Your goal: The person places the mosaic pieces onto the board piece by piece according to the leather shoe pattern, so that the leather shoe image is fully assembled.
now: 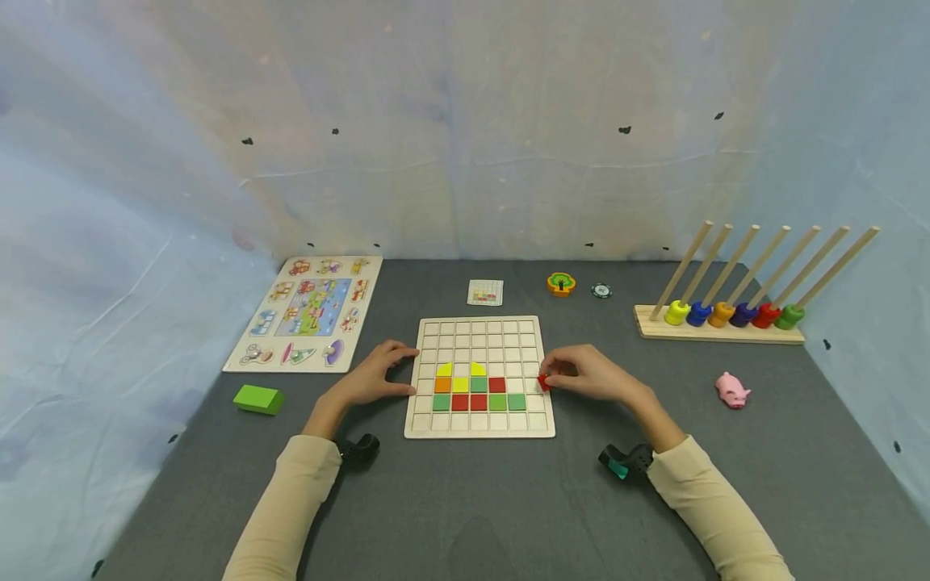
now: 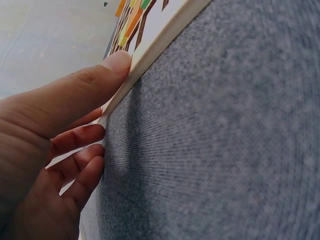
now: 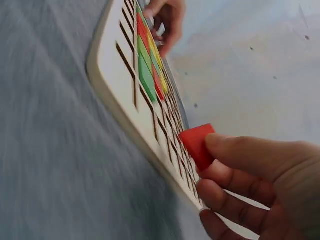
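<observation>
A wooden grid board [image 1: 479,331] lies on the grey table, with yellow, orange, red and green tiles set in its lower rows. My left hand [image 1: 378,373] rests against the board's left edge [image 2: 150,55], thumb on the rim, fingers loosely curled and holding nothing. My right hand [image 1: 581,373] pinches a small red tile [image 1: 543,382] at the board's right edge. In the right wrist view the red tile [image 3: 197,144] sits between thumb and fingers just above the board [image 3: 120,80].
A picture puzzle board [image 1: 308,311] lies back left and a green block [image 1: 258,399] front left. A small pattern card [image 1: 485,292], a tree-shaped piece [image 1: 561,283] and a round token [image 1: 601,290] lie behind the board. A peg rack with coloured rings [image 1: 726,311] and a pink pig [image 1: 732,390] are at right.
</observation>
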`<state>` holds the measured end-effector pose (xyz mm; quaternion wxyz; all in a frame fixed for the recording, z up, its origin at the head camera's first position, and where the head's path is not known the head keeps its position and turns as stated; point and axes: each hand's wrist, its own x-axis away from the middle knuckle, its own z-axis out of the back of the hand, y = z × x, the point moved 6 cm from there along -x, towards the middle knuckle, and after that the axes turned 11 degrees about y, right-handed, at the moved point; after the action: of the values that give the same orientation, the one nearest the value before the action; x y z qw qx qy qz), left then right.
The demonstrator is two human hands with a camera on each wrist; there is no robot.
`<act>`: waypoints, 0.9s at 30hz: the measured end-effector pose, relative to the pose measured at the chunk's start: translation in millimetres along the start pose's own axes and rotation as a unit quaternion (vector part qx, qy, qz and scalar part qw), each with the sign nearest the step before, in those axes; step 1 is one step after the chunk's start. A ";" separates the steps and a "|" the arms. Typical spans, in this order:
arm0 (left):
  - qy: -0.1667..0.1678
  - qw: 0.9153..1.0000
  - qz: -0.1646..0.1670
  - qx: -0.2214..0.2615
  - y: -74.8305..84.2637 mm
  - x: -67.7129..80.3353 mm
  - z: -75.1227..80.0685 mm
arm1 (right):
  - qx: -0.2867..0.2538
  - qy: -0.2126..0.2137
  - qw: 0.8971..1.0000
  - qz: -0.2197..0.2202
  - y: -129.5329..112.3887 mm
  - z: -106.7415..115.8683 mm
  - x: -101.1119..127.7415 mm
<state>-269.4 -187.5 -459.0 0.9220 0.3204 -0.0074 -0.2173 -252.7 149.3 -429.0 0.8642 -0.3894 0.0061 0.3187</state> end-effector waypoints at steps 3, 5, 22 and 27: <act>-0.001 1.000 0.005 0.003 -0.1 -0.5 -0.6 | -0.015 0.005 1.000 -0.003 -5.6 -11.7 -8.9; -0.002 1.000 0.006 0.005 -0.1 -0.9 -0.8 | -0.023 0.014 1.000 -0.005 -8.0 -18.6 -13.7; 0.001 1.000 0.004 0.005 0.0 0.3 -0.2 | 0.087 0.092 0.991 -0.036 -18.3 -42.2 -22.7; 0.012 1.000 -0.020 0.005 3.2 1.6 0.7 | 0.078 0.097 0.992 -0.038 -20.8 -42.4 -20.9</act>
<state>-266.9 -186.3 -456.8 0.9157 0.3281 0.0090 -0.2318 -247.7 98.8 -439.2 0.8986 -0.3499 0.0997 0.2454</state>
